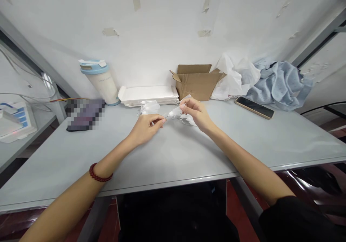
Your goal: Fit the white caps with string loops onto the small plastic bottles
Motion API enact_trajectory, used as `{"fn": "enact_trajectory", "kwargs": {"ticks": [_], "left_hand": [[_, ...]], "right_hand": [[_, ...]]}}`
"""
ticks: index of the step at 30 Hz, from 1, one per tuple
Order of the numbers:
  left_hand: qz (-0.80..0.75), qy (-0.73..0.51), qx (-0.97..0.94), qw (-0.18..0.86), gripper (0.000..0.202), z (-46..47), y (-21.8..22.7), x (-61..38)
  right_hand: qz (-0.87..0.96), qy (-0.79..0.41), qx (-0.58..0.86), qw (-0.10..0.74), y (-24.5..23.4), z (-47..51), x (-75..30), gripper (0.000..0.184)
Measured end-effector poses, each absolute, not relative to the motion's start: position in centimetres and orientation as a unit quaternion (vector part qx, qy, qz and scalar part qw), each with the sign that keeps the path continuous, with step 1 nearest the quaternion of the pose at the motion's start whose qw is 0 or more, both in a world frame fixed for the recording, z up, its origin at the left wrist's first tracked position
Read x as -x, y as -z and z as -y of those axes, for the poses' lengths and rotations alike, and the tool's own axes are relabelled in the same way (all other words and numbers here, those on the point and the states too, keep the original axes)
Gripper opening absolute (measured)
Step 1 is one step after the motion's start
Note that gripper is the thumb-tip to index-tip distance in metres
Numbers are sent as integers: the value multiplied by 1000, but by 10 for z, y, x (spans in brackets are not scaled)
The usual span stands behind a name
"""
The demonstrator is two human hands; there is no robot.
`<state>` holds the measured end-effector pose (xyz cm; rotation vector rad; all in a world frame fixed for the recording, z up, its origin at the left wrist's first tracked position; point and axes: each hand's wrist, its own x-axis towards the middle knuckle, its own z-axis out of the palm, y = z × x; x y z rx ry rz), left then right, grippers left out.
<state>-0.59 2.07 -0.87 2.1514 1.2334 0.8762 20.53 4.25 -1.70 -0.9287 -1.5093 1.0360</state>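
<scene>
Above the middle of the grey table (162, 162), my right hand (197, 113) pinches a small white tag-like piece (175, 112) between thumb and fingertips. My left hand (148, 126) is closed too, its thumb and forefinger on a thin dark strand at the near end of that piece. Just behind my left hand lies a pile of similar white pieces (150, 106) with thin strings at the left side. A second group of white pieces (188, 118) with strings is partly hidden under my right hand.
Along the wall stand a cup with a blue lid (101, 83), a stack of flat white boxes (148, 93), an open cardboard box (196, 85), a white plastic bag (235, 76) and light blue cloth (281, 83). A phone (254, 107) lies right; a blurred dark item (86, 115) lies left.
</scene>
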Motion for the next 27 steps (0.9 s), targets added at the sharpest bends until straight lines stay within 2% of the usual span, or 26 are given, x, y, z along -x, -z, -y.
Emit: {"fn": "enact_trajectory", "kwargs": {"ticks": [17, 27], "left_hand": [[-432, -336, -815, 192, 26, -22, 17, 8], [-422, -336, -823, 177, 26, -20, 18, 7]], "right_hand": [[681, -401, 406, 460, 22, -36, -199, 34], [707, -382, 401, 440, 19, -33, -198, 29]]}}
